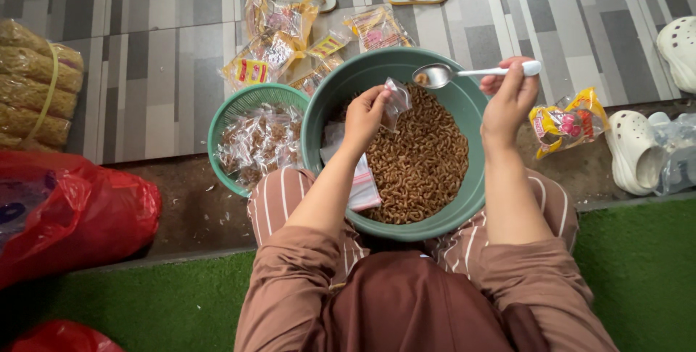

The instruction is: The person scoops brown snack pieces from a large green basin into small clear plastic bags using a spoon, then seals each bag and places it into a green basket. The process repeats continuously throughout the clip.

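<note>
My right hand (pixel 510 98) is closed around the white handle of a metal spoon (pixel 442 74), and the bowl of the spoon carries only a few brown snack pieces. My left hand (pixel 365 114) pinches a small clear plastic bag (pixel 396 102) by its upper edge, so the mouth stands just under and beside the spoon tip. To do this step well, I judge that I must keep the bag mouth wide with my fingers, bring the spoon tip directly over it, and tilt slowly, so that any piece that misses falls back into the large green basin (pixel 464 200). This basin rests between my knees and is filled with brown curled snacks (pixel 420 163); both hands hang above its far half. A stack of empty bags (pixel 360 181) lies inside at its left wall. Touching the basin on the left is a green basket (pixel 235 109) with filled small packets (pixel 259 142). Further out on the tiled floor lie yellow printed wrappers (pixel 275 40).
</note>
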